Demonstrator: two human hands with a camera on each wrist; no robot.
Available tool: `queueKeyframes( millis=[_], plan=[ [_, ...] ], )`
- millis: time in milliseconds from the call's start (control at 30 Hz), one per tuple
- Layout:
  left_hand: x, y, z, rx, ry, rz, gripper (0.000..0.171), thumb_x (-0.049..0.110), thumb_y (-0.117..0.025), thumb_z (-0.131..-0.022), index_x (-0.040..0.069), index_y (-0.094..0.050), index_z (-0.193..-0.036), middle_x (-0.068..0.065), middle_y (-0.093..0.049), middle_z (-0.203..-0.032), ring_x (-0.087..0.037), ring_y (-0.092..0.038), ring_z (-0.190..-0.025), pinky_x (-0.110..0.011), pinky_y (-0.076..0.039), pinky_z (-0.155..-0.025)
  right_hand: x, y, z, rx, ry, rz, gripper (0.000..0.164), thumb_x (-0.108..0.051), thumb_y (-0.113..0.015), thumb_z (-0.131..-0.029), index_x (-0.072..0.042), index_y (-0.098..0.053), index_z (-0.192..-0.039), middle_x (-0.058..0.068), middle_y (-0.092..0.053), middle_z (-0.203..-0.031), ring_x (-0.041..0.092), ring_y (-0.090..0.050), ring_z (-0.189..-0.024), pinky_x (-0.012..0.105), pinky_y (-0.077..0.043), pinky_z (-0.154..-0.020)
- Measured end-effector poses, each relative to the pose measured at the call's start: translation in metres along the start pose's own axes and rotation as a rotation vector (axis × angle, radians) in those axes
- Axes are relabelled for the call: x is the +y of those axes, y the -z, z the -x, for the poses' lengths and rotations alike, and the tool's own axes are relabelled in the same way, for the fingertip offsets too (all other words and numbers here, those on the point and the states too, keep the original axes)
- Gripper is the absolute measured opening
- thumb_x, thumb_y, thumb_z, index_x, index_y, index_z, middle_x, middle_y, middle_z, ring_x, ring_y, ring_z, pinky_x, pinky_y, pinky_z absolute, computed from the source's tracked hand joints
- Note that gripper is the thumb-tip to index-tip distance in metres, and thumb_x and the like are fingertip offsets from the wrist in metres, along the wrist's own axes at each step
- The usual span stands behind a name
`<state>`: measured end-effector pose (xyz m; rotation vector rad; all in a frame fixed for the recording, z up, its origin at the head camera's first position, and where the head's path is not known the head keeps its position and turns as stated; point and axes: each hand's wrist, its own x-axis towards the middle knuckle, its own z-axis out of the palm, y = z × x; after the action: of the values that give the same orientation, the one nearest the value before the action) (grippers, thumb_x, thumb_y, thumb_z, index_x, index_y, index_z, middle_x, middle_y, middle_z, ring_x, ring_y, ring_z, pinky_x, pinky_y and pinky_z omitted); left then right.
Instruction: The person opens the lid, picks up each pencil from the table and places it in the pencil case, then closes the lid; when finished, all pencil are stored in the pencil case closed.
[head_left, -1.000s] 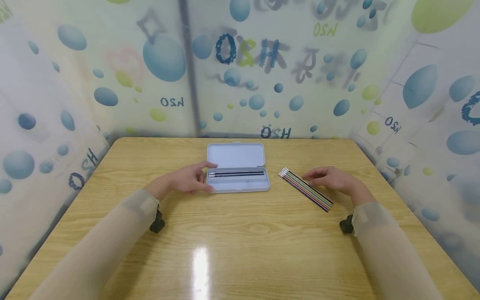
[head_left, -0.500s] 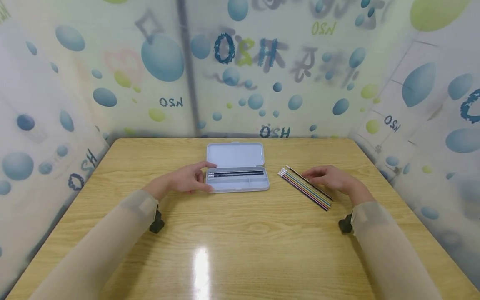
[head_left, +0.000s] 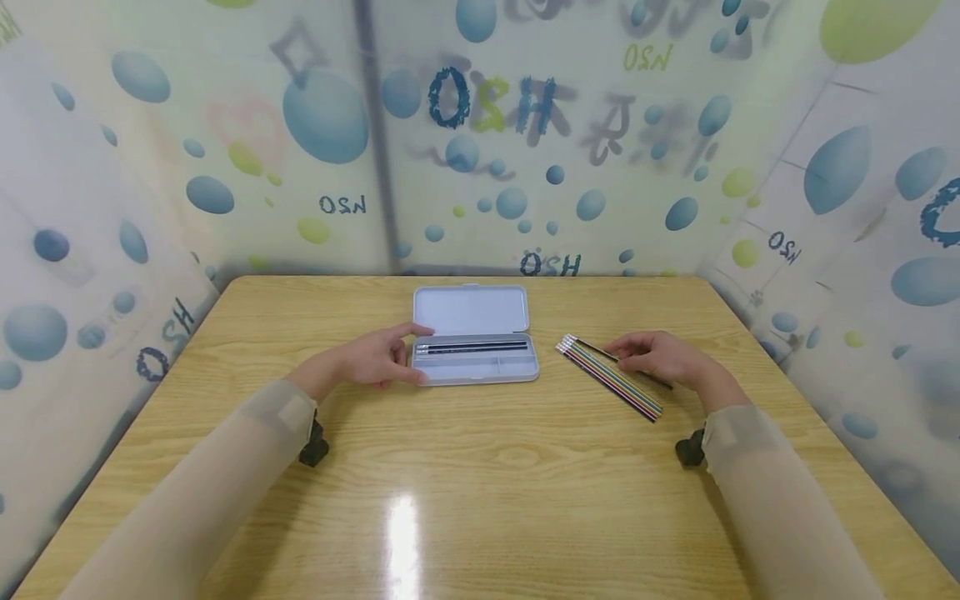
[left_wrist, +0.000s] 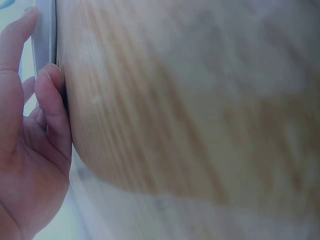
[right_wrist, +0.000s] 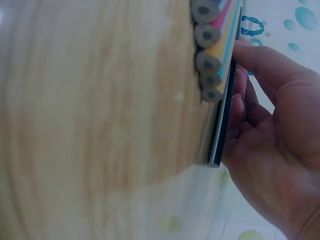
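Note:
A pale blue pencil case [head_left: 517,365] lies with its lid [head_left: 471,310] laid back. A few dark pencils [head_left: 480,347] with silvery ends sit along its far compartment. My left hand [head_left: 371,357] holds the case by its left end, index finger at the far corner and thumb at the near one. To the right, my right hand [head_left: 660,353] pinches a black pencil [head_left: 592,346] just beside a row of striped coloured pencils [head_left: 611,383]. In the right wrist view, the black pencil [right_wrist: 226,120] stands slightly off the row's unsharpened ends [right_wrist: 207,36].
Everything lies on a wood-grain table [head_left: 480,467], whose far edge meets a wall [head_left: 480,192] printed with blue and green bubbles. More printed wall rises at both sides. Dark wrist cameras [head_left: 314,446] hang under both wrists.
My right hand has drawn the black pencil off the side of the coloured row, and its far end now angles away to the right. The left hand and the case have stayed put.

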<state>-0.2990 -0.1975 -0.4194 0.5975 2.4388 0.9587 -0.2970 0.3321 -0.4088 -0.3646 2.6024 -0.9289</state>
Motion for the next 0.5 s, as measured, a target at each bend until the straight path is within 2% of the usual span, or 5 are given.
queueKeyframes(
  millis=[233, 500],
  plan=[
    [-0.0015, -0.0006, 0.0004, 0.003, -0.017, 0.007, 0.091, 0.044, -0.087, -0.095, 0.026, -0.037, -0.17, -0.006, -0.062, -0.088, -0.018, -0.054, -0.06, -0.03, -0.052, -0.058, 0.0002, 0.0003, -0.0002, 0.053, 0.013, 0.085, 0.035, -0.026, -0.07, -0.109, -0.012, -0.074, -0.141, 0.014, -0.075, -0.137, 0.033, -0.066, -0.128, 0.052, -0.051, -0.11],
    [-0.0006, -0.0004, 0.0011, 0.007, -0.014, 0.023, 0.091, 0.042, -0.088, -0.095, 0.027, -0.038, -0.169, -0.005, -0.062, -0.087, -0.017, -0.053, -0.059, -0.029, -0.052, -0.058, 0.0013, 0.0, -0.0028, 0.078, 0.018, 0.114, 0.033, -0.025, -0.068, -0.109, -0.01, -0.076, -0.138, 0.014, -0.077, -0.132, 0.03, -0.067, -0.119, 0.047, -0.053, -0.104]
  ],
)
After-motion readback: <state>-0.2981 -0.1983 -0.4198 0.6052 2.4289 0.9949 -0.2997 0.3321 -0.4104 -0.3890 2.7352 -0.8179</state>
